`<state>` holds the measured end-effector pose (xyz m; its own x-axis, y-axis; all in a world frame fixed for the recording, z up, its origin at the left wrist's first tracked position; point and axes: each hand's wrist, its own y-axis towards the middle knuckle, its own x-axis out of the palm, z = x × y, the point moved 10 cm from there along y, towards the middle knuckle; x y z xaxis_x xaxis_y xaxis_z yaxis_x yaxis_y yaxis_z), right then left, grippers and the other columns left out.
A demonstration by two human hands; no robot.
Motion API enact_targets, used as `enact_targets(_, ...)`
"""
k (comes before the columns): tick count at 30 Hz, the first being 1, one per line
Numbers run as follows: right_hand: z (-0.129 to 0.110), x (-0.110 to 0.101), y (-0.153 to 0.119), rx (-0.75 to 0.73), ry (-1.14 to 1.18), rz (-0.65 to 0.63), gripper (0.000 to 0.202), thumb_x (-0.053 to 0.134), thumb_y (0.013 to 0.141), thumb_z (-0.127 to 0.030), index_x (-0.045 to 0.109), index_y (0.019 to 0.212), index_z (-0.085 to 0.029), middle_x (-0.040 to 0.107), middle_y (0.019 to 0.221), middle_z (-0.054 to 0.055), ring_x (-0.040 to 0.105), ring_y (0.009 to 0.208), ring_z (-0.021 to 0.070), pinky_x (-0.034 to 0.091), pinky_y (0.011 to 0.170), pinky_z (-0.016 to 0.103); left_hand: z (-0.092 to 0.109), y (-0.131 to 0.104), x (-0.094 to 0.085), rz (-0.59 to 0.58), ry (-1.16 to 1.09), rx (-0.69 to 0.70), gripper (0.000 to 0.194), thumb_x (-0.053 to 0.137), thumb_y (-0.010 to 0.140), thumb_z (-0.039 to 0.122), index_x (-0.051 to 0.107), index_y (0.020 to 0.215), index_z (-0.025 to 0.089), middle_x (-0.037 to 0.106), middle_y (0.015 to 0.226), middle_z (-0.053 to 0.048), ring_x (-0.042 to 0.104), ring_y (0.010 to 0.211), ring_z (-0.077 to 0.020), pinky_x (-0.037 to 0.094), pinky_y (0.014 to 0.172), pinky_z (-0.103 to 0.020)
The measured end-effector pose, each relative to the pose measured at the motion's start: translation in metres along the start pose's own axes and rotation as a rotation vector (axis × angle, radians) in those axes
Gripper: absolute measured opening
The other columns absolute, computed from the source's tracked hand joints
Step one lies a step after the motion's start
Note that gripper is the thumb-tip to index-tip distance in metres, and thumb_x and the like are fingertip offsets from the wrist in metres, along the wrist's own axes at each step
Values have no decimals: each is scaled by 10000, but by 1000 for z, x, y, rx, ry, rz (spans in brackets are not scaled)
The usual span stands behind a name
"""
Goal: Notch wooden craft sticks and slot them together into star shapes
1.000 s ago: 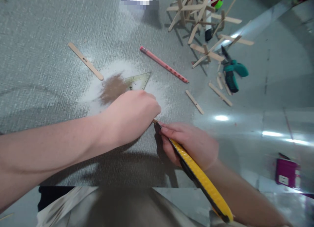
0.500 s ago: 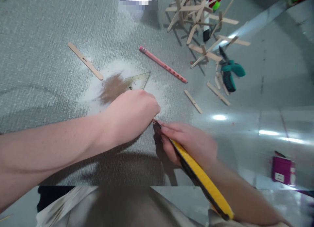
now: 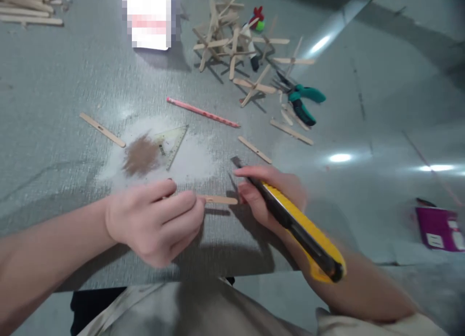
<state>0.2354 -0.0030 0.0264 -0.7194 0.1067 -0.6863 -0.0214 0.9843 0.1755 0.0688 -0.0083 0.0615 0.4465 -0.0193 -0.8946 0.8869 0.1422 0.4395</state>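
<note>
Between the fingers of my left hand [image 3: 160, 222] is a wooden craft stick [image 3: 221, 200], its rounded end pointing right just above the table. My right hand [image 3: 271, 193] is closed around a yellow and black utility knife [image 3: 301, 229]; its blade [image 3: 236, 160] points up and left, apart from the stick. Beyond my left hand, a clear set square [image 3: 177, 147] lies on white dust beside a heap of brown powder [image 3: 141, 154]. Two notched craft sticks lie near: one at the left [image 3: 102, 129], a shorter one [image 3: 255, 149] above my right hand.
A pink pencil [image 3: 203, 113] lies across the middle. Crossed-stick assemblies [image 3: 232, 48] stand at the back, near teal-handled pliers [image 3: 307, 96] and loose stick pieces [image 3: 291, 131]. Stacked sticks [image 3: 27, 9] sit far left. A purple packet [image 3: 438, 229] lies at the right.
The knife blade has come away from the stick. My left hand has turned and moved left and down with the stick, which now shows more. The view has shifted.
</note>
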Motion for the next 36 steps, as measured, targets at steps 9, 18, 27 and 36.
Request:
enact_targets(9,-9,29,0,200,594,-215,99,663,892,-180,618,934,-258,672,657,-62,693,541,126,520,507,208,24,2,-23,248,269,284,255,675,909,105,745,696,229,743,812,-4,667,745,-128,426,440,-264)
enact_targets(18,-33,12,6,-220,280,-68,84,700,881,-197,632,924,-219,702,645,-33,634,501,93,497,518,187,5,12,-17,168,213,130,59,734,871,119,741,830,160,768,840,-23,676,676,-143,437,505,-302)
enact_targets(27,-38,18,5,-300,226,-112,50,643,924,-224,653,945,-268,745,725,-31,669,567,117,529,562,226,-1,12,-2,90,141,72,40,677,923,118,707,921,144,756,904,-44,655,694,-144,416,570,-312)
enact_targets(36,-37,22,0,-335,244,-150,109,609,927,-184,642,970,-279,692,666,-72,650,573,114,525,580,233,-13,11,14,-6,94,-42,163,504,975,92,653,959,155,729,887,-36,629,647,-141,414,574,-329)
